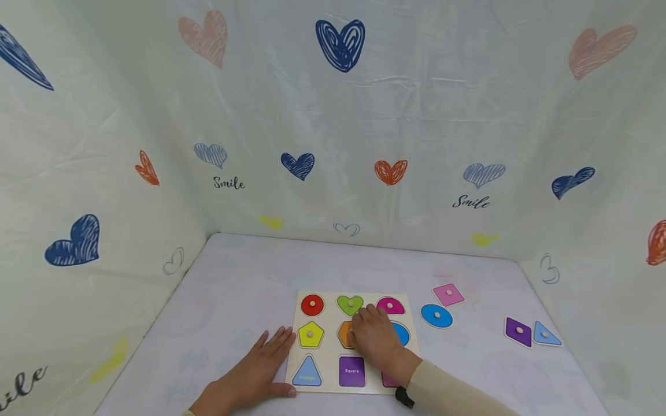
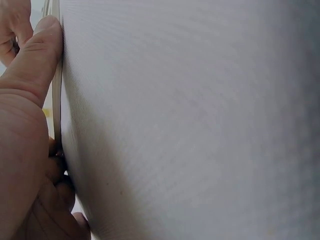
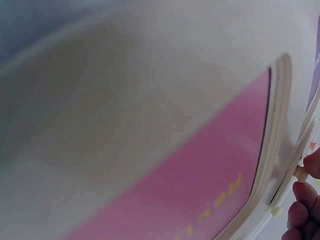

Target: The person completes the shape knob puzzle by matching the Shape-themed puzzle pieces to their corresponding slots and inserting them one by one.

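Note:
A wooden shape puzzle board [image 1: 326, 370] lies on the table. My right hand [image 1: 378, 340] is over its middle, pinching the small wooden knob [image 3: 301, 173] of the orange hexagon piece [image 1: 344, 334], which it partly covers. My left hand [image 1: 259, 365] rests flat beside the board, fingertips and thumb at its left edge. Knobbed pieces sit in the board: a red circle [image 1: 313, 305], a green heart [image 1: 350, 305], a magenta semicircle [image 1: 390, 306] and a yellow pentagon [image 1: 310, 335]. The triangle recess [image 1: 307, 372], square recess [image 1: 352, 378] and pink recess [image 3: 200, 175] show bare printed bottoms.
Right of the board lie a loose pink rhombus piece [image 1: 448, 294] and a blue oval piece [image 1: 437, 316]. Farther right, near the table edge, are a purple square piece [image 1: 518, 331] and a blue triangle piece [image 1: 546, 334]. A heart-printed curtain [image 1: 416, 115] surrounds the table [image 1: 234, 283].

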`<state>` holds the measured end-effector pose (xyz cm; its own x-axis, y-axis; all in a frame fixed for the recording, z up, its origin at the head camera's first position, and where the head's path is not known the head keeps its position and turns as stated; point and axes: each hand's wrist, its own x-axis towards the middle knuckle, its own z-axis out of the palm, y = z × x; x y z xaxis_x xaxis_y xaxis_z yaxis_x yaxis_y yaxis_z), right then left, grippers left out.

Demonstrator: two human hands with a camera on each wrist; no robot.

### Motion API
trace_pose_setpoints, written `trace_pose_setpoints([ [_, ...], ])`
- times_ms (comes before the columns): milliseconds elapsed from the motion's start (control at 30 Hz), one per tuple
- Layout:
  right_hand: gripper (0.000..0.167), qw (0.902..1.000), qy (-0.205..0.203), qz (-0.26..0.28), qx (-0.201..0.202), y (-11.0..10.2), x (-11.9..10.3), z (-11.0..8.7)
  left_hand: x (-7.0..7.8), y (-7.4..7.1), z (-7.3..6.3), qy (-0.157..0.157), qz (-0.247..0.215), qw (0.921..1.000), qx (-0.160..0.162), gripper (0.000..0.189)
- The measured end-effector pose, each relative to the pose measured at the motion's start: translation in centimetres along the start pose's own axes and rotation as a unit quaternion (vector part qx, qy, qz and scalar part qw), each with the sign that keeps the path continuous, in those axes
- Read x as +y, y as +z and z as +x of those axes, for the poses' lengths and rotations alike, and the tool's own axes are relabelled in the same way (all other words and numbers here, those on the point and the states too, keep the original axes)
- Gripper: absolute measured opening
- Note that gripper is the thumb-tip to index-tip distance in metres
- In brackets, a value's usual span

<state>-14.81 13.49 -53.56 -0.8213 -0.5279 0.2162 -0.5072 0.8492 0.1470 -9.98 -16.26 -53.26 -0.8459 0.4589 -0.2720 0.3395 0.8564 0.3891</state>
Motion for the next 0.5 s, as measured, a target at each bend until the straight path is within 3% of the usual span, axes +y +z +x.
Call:
trace_pose_setpoints([
  [500,0.031,1.0000,0.001,-0.005,-0.004,0.53,-0.14,-0.08,-0.05,0.07,0.08,-0.011,0.000,0.9999,-0.003,0.118],
])
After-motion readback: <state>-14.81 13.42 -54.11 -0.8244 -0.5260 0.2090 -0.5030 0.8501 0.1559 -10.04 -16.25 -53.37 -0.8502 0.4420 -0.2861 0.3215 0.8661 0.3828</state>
